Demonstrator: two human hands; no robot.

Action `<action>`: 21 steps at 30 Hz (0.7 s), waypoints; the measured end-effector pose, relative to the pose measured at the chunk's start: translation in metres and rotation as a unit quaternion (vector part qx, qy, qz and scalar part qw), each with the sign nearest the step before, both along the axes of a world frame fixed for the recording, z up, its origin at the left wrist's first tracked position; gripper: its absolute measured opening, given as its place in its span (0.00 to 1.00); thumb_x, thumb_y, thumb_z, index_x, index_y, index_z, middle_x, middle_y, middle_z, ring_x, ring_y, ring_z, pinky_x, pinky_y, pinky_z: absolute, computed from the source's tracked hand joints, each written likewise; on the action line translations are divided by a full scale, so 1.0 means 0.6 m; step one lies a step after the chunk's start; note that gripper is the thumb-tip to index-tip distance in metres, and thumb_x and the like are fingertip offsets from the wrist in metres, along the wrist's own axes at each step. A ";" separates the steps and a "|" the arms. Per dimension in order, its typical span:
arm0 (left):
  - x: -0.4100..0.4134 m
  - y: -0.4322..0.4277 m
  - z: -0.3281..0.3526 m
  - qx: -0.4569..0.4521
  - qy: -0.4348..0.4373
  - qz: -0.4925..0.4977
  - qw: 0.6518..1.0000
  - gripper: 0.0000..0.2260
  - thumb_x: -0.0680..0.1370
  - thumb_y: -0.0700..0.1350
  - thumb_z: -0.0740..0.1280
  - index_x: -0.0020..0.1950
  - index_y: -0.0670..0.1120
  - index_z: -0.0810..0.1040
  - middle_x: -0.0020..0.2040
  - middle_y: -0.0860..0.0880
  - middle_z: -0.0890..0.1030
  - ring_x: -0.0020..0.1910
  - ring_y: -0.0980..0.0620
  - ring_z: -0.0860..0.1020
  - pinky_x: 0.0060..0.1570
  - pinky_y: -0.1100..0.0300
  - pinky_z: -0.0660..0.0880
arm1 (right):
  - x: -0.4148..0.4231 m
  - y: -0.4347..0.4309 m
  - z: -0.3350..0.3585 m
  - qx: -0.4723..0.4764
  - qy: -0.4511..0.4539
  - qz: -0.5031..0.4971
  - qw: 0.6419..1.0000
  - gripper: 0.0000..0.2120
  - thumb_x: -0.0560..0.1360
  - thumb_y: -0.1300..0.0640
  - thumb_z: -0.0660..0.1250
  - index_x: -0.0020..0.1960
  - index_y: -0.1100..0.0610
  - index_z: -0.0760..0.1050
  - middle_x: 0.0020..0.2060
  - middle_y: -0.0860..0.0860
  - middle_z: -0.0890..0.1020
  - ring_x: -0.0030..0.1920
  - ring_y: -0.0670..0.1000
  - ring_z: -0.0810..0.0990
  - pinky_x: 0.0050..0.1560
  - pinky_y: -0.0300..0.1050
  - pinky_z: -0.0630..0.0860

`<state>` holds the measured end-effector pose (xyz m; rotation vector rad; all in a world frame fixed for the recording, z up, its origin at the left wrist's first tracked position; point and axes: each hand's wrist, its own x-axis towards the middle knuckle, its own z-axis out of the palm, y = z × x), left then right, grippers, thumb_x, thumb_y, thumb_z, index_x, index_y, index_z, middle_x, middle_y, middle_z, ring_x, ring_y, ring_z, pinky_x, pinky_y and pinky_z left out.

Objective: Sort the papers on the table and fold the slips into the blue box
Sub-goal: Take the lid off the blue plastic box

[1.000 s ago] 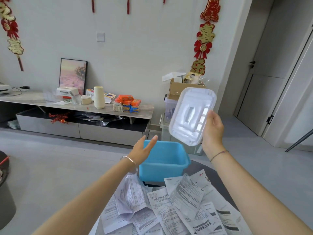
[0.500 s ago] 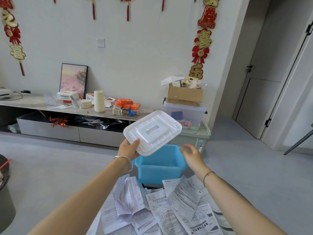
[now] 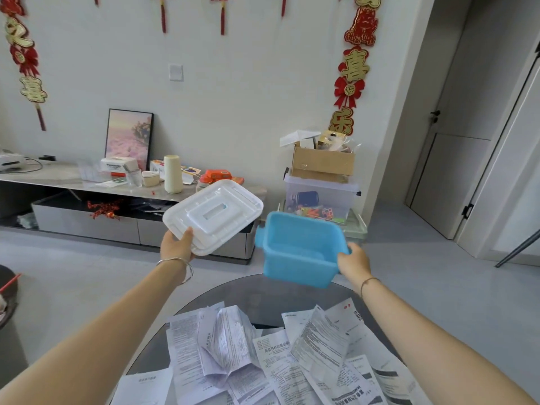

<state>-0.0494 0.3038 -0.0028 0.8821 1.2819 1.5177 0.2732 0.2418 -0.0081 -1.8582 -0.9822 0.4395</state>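
My left hand (image 3: 176, 246) grips the near corner of the white plastic lid (image 3: 213, 214) and holds it up, tilted, left of the box. My right hand (image 3: 353, 260) grips the right rim of the empty blue box (image 3: 298, 249), which is lifted off the table and tipped toward me. Below, several creased printed paper slips (image 3: 271, 358) lie in a loose overlapping heap on the dark round table (image 3: 263, 296).
A low TV cabinet (image 3: 87, 220) with small items runs along the far wall. A cardboard box (image 3: 321, 165) sits on clear storage bins (image 3: 320, 197) behind the blue box. A dark stool or bin (image 3: 8, 311) stands at the left, and a door (image 3: 455, 135) at the right.
The lid passed from my right hand to my left hand and moved left. My right hand then took the blue box by its rim and lifted it off the table.
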 end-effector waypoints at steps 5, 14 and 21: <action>0.021 0.023 -0.030 -0.043 0.037 -0.017 0.998 0.14 0.81 0.40 0.62 0.66 0.39 0.72 0.60 0.38 0.77 0.55 0.39 0.78 0.45 0.52 0.76 | 0.071 -0.010 0.045 0.093 0.038 -0.080 0.992 0.14 0.73 0.67 0.57 0.56 0.60 0.75 0.48 0.58 0.79 0.46 0.59 0.77 0.49 0.55 0.78; 0.122 0.004 -0.121 -0.135 0.268 -0.264 0.916 0.18 0.79 0.45 0.66 0.66 0.41 0.73 0.55 0.41 0.80 0.47 0.44 0.78 0.44 0.56 0.77 | 0.064 -0.027 0.054 0.085 0.118 -0.001 0.989 0.11 0.77 0.68 0.57 0.53 0.57 0.73 0.44 0.53 0.78 0.41 0.54 0.78 0.36 0.46 0.77; 0.126 -0.006 -0.146 -0.147 0.400 -0.297 0.855 0.12 0.77 0.50 0.66 0.59 0.49 0.77 0.40 0.47 0.78 0.30 0.48 0.71 0.29 0.61 0.68 | 0.015 -0.029 -0.013 0.000 0.110 0.047 0.993 0.11 0.75 0.69 0.57 0.49 0.57 0.75 0.39 0.52 0.79 0.42 0.57 0.80 0.47 0.59 0.81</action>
